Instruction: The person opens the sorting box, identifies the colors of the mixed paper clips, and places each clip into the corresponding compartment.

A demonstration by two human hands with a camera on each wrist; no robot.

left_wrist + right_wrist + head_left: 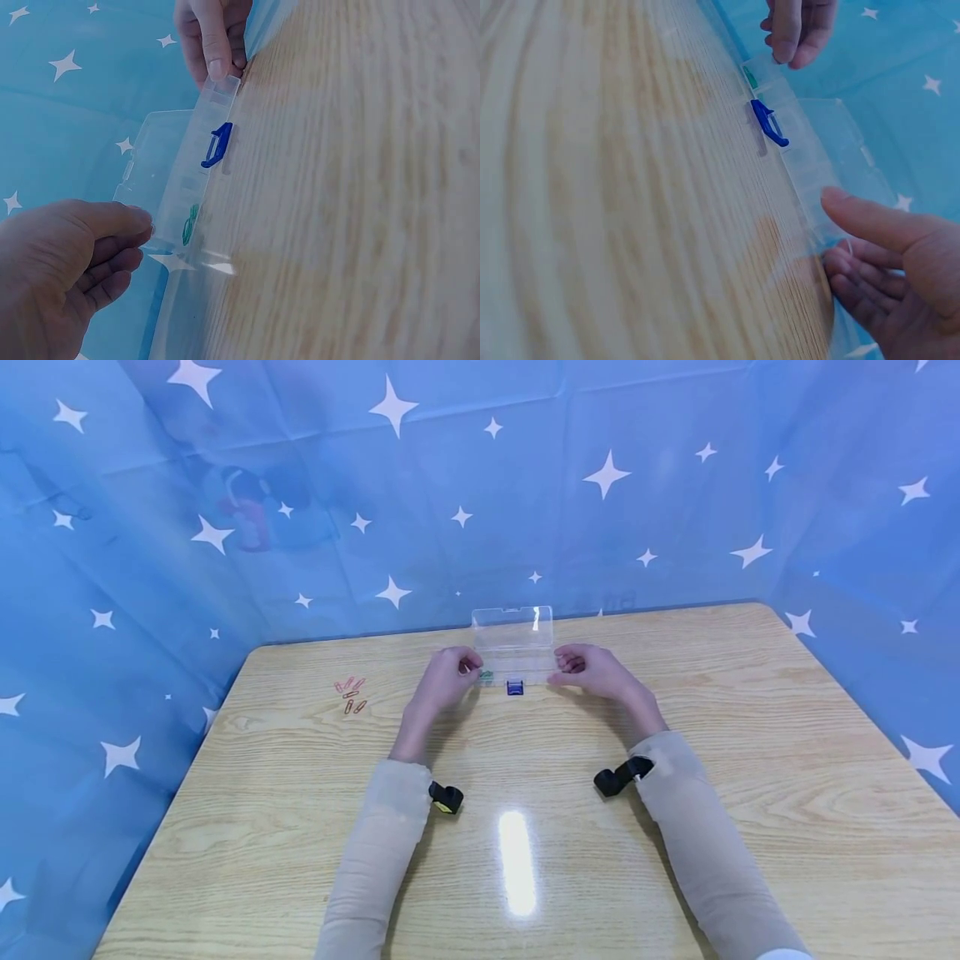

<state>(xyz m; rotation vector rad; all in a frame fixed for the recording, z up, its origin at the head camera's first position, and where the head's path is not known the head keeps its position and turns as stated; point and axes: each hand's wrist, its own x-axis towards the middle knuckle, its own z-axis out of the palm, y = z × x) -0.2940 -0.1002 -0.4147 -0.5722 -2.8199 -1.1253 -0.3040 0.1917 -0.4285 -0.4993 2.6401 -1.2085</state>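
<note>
A clear plastic compartment box (pixel 517 661) stands near the table's back edge, its lid (pixel 512 627) raised. On its front side is a blue latch (pixel 514 687). Green paper clips (pixel 486 676) lie in the leftmost compartment. My left hand (pixel 448 677) holds the box's left end between thumb and fingers. At the other end, my right hand (pixel 592 670) grips the box, thumb toward the front and fingers curled behind. The right wrist view shows the thumb (pixel 862 214) at the box's end wall. Part of each end is hidden by the hands.
Left of the box, several pink paper clips (pixel 349 683) and several reddish-brown paper clips (pixel 356 706) lie loose on the wooden table (pixel 525 760). A blue star-patterned cloth (pixel 480 485) hangs right behind the table's back edge.
</note>
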